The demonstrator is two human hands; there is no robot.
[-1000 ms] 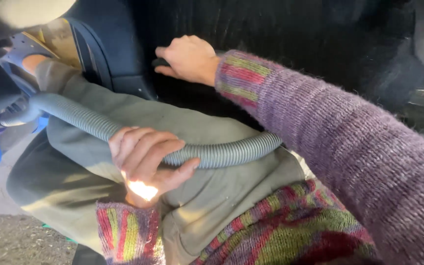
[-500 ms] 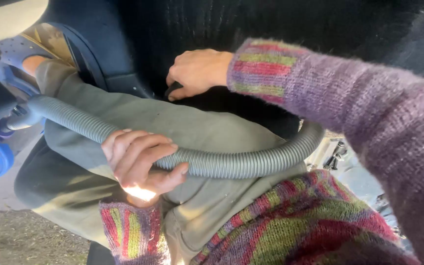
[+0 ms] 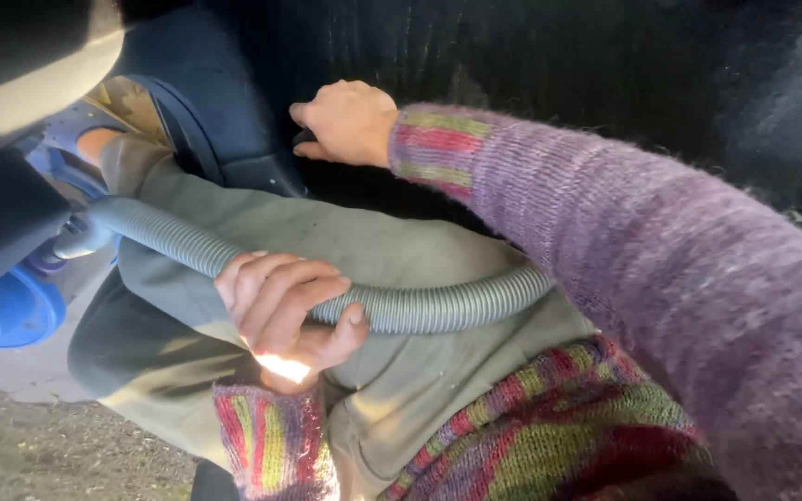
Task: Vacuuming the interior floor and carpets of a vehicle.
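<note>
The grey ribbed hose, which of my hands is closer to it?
Left. Your left hand is wrapped around the hose; your right hand is farther up on the dark car floor, apart from it.

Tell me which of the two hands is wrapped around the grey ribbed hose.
The left hand, low over the lap, grips the grey ribbed hose; the right hand reaches forward onto the dark car floor instead.

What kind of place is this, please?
Probably the footwell of a car, seen through its open door. Dark carpet fills the floor, ground lies outside, and the left hand grips a grey ribbed vacuum hose.
</note>
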